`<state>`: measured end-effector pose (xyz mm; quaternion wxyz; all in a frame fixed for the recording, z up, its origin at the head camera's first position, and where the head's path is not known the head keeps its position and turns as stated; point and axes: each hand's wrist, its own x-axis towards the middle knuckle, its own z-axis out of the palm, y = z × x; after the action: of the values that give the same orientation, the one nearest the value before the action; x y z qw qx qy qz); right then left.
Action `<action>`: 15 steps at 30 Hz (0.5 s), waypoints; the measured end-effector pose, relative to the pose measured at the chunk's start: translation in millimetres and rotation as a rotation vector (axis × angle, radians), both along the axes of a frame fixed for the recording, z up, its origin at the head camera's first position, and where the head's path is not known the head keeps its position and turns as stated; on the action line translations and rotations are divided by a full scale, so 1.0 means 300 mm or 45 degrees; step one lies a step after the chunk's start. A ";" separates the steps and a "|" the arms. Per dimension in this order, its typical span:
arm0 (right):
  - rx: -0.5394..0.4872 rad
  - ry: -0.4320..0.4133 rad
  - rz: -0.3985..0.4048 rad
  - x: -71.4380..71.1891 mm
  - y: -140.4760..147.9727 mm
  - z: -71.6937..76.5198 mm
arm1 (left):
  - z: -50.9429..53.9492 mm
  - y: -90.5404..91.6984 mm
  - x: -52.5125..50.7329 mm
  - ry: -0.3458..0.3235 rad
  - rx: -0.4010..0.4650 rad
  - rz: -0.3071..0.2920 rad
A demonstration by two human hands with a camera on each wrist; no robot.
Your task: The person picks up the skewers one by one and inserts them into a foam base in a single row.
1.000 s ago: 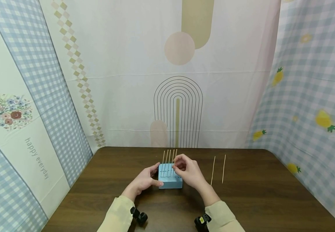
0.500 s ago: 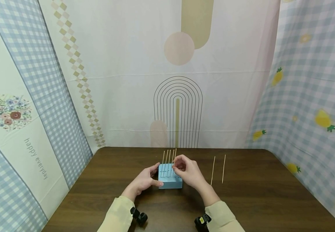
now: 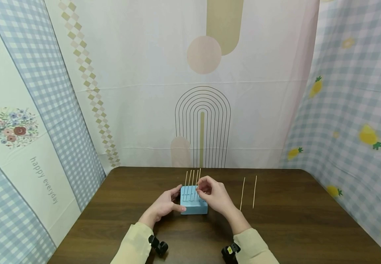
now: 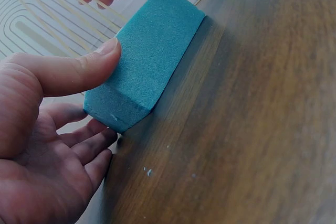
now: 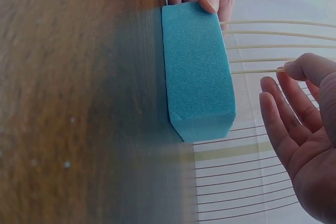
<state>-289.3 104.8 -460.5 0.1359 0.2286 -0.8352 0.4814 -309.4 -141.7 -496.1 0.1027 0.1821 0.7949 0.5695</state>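
Observation:
A light blue foam block (image 3: 194, 209) sits on the dark wooden table, with several thin wooden skewers standing in a row in its top. My left hand (image 3: 163, 206) grips the block's left side, its thumb pressing the near face in the left wrist view, fingers beside and behind it. My right hand (image 3: 217, 196) pinches the rightmost skewer (image 5: 257, 72) between thumb and forefinger, partway up its length. In the right wrist view that skewer's lower end meets the block's top; how deep it goes is hidden. The other right fingers are spread loosely beside it.
To the right of my right hand, two loose skewers lie on the table, a nearer one (image 3: 242, 194) and a farther one (image 3: 254, 192). A patterned curtain (image 3: 144, 110) hangs behind the table's back edge. Small pale crumbs (image 4: 149, 172) dot the tabletop near the block.
The pinched skewer's top end has shifted slightly left and stands a little straighter. Both hands and the block have stayed in place.

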 end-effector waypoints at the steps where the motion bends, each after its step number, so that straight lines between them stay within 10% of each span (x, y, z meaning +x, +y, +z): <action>1: 0.007 0.000 -0.006 0.001 -0.001 0.000 | 0.000 -0.001 0.000 0.000 -0.001 0.000; 15: 0.059 0.038 -0.078 0.003 -0.003 -0.001 | -0.002 -0.005 0.001 0.003 -0.001 -0.004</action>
<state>-288.4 104.0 -460.8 0.1578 0.2132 -0.8506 0.4539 -309.2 -143.4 -496.6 0.1026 0.1840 0.7950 0.5688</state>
